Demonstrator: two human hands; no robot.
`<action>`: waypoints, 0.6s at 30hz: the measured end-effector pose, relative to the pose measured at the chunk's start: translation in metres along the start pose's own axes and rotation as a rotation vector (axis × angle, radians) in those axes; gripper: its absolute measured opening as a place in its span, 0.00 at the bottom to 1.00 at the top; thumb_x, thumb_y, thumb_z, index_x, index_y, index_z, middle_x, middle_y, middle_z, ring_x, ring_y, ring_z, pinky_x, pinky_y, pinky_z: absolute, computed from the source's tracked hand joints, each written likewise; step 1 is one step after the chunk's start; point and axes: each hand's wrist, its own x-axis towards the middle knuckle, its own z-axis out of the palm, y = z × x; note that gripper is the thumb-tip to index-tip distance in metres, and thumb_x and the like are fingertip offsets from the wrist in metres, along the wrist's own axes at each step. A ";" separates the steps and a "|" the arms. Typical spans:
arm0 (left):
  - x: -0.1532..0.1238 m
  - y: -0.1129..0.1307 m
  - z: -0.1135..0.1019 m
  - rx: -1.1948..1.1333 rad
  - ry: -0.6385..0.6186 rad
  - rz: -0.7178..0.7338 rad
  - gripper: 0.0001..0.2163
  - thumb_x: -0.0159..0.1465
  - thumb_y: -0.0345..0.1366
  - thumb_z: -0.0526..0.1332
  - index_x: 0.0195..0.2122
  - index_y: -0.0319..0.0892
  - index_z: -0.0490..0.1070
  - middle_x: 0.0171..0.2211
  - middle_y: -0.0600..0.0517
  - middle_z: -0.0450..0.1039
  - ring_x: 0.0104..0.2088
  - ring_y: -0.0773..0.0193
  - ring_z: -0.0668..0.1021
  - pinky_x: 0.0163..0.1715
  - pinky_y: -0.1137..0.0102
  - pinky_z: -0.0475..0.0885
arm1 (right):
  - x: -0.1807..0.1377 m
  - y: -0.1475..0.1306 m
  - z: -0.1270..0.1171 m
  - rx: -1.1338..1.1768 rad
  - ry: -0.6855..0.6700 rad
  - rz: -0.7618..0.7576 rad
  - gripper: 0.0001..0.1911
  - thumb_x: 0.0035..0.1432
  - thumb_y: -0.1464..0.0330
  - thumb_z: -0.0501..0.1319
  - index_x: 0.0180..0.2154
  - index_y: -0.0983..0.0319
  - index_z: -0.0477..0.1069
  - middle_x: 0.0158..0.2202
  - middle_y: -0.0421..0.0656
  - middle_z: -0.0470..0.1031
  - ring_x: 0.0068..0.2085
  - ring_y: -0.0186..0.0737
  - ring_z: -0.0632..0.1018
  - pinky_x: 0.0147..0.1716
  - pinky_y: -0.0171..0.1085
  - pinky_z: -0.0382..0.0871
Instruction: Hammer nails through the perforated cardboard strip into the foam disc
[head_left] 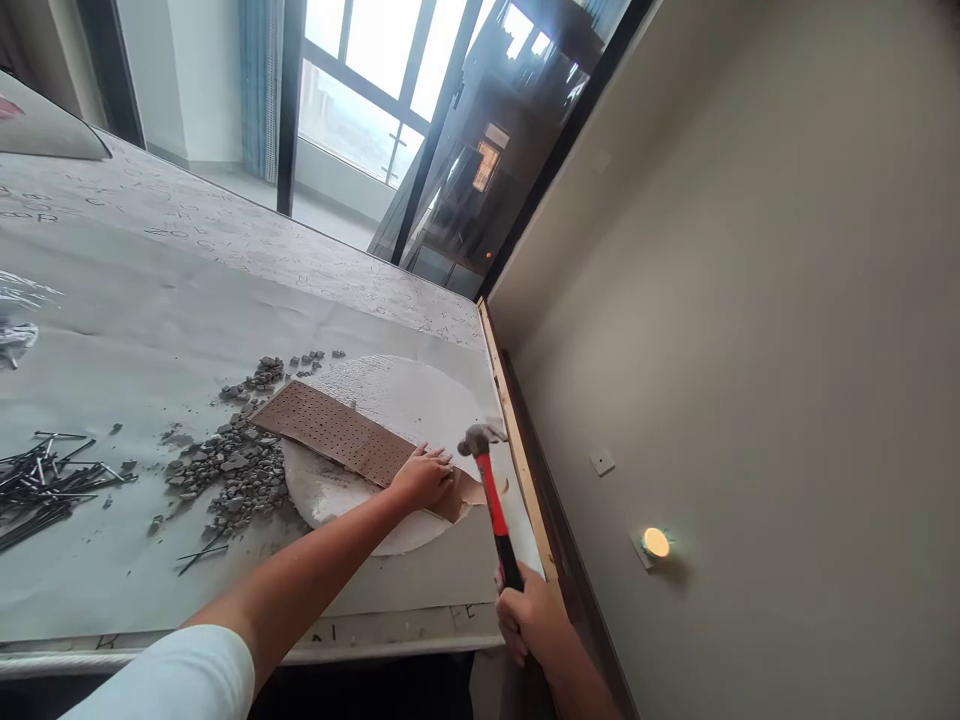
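A brown perforated board (330,430) lies slanted across a round white foam disc (405,400) on a paper-covered table. My left hand (424,475) presses down on the board's near end, fingers held together. My right hand (529,615) grips the black end of a red-handled claw hammer (491,495). The hammer's steel head (480,438) hangs just right of my left fingers, above the board's torn edge.
Grey rubble pieces (232,465) are scattered left of the disc. A heap of dark nails (45,485) lies at the table's left. A wooden strip (517,440) runs along the table's right edge beside a beige wall with a lit round lamp (655,542).
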 end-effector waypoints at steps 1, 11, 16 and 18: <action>0.000 0.000 -0.005 -0.027 -0.004 -0.009 0.15 0.60 0.38 0.53 0.44 0.45 0.74 0.52 0.49 0.71 0.57 0.57 0.66 0.61 0.54 0.47 | 0.000 -0.001 0.000 -0.001 0.023 -0.014 0.13 0.33 0.67 0.48 0.28 0.57 0.51 0.08 0.24 0.49 0.09 0.27 0.50 0.08 0.29 0.43; 0.005 -0.011 -0.017 -0.417 0.146 -0.334 0.21 0.59 0.32 0.47 0.50 0.39 0.72 0.51 0.49 0.72 0.52 0.58 0.72 0.53 0.64 0.66 | -0.002 0.009 0.010 -0.088 0.005 -0.002 0.10 0.37 0.67 0.48 0.28 0.57 0.53 0.09 0.25 0.48 0.10 0.28 0.53 0.11 0.31 0.43; 0.008 -0.006 -0.035 -0.494 0.197 -0.375 0.22 0.58 0.32 0.46 0.48 0.38 0.73 0.49 0.49 0.74 0.50 0.58 0.74 0.51 0.62 0.68 | -0.003 0.013 0.014 0.034 -0.034 -0.048 0.11 0.35 0.66 0.47 0.28 0.57 0.51 0.09 0.24 0.48 0.09 0.27 0.50 0.09 0.30 0.43; 0.005 -0.005 -0.053 -0.493 0.225 -0.354 0.22 0.58 0.31 0.46 0.49 0.38 0.72 0.49 0.49 0.74 0.50 0.58 0.74 0.50 0.62 0.69 | 0.000 0.021 0.019 0.058 -0.052 0.013 0.12 0.35 0.66 0.49 0.28 0.57 0.50 0.08 0.25 0.49 0.09 0.27 0.50 0.08 0.29 0.44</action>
